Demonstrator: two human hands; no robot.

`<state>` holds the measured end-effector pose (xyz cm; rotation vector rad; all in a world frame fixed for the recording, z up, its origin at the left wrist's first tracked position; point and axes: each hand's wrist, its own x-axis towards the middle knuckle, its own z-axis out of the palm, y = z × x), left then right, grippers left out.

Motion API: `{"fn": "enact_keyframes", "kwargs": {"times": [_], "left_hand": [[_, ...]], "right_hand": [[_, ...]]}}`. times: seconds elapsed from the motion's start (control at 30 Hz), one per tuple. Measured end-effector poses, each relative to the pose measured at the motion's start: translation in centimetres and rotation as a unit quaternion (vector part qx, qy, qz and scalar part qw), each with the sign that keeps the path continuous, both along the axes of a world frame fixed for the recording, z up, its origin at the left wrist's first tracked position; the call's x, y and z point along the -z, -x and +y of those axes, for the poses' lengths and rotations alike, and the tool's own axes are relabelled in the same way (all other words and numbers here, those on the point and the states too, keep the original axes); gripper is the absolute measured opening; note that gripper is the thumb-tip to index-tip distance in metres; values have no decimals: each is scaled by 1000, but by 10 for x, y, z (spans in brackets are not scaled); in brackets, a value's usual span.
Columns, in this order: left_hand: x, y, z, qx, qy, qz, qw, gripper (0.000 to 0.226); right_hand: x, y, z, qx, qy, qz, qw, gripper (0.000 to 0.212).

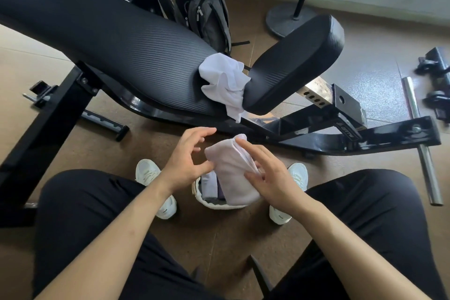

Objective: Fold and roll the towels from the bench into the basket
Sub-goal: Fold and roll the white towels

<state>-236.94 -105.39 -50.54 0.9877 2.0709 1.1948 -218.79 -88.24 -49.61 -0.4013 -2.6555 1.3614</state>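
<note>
Right hand: the rolled towel is pinched between thumb and near-straight fingers. Left hand: fingers are spread and loosely curled, thumb at the roll's edge. The basket is noted directly beneath the fingers; the roll should be kept tight and lowered endwise. Basket contents are largely hidden. A crumpled towel lies beyond the fingertips on the bench.

The surface has matt black padding with fine ribs; its frame is glossy black metal. The crumpled towel and rolled towel are soft pale cloth.
</note>
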Motion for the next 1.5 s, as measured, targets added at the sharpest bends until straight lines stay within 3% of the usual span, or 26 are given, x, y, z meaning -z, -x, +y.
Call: {"fn": "enact_keyframes", "kwargs": {"times": [0.07, 0.2, 0.27, 0.37, 0.43, 0.53, 0.6, 0.83, 0.97, 1.03, 1.2, 1.3, 1.4, 1.5], "left_hand": [[2, 8, -3, 44, 49, -7, 998, 50], [1, 9, -4, 75, 67, -117, 988, 22], [-1, 6, -4, 73, 65, -139, 985, 21], [0, 4, -5, 71, 70, -138, 985, 37], [-1, 5, -6, 78, 68, -141, 985, 42], [-2, 8, -8, 100, 76, -167, 978, 21], [-3, 10, -11, 109, 85, -167, 976, 13], [-7, 2, -4, -34, 43, -179, 982, 45], [-7, -8, 5, -101, 21, -147, 984, 36], [-4, -9, 5, -123, -2, -133, 983, 44], [-8, -13, 7, -66, -47, -158, 984, 32], [-12, -15, 5, -42, -72, -255, 963, 24], [-14, -15, 2, -15, -54, -318, 946, 45], [-14, -19, 3, 20, -8, -274, 961, 61]], "right_hand": [[-2, -5, -1, -49, -33, 12, 998, 83], [-5, -11, -4, -114, -55, 30, 992, 63], [-6, -13, -3, -112, -33, 40, 992, 53], [-6, -14, -2, -108, -16, 41, 993, 43], [-5, -15, -1, -96, -1, 32, 995, 49], [-4, -15, 3, -53, 16, -22, 998, 68], [-7, -16, 8, -21, 31, -55, 998, 69], [-6, -17, 19, 38, 151, -64, 986, 69], [-3, -14, 15, 59, 179, -52, 981, 68], [0, -13, 14, 73, 205, -51, 975, 67], [7, -12, 13, 135, 276, -31, 951, 66], [9, -10, 15, 156, 308, -22, 938, 64], [9, -8, 16, 164, 318, -19, 934, 65], [8, -8, 14, 158, 310, -20, 937, 65]]}}
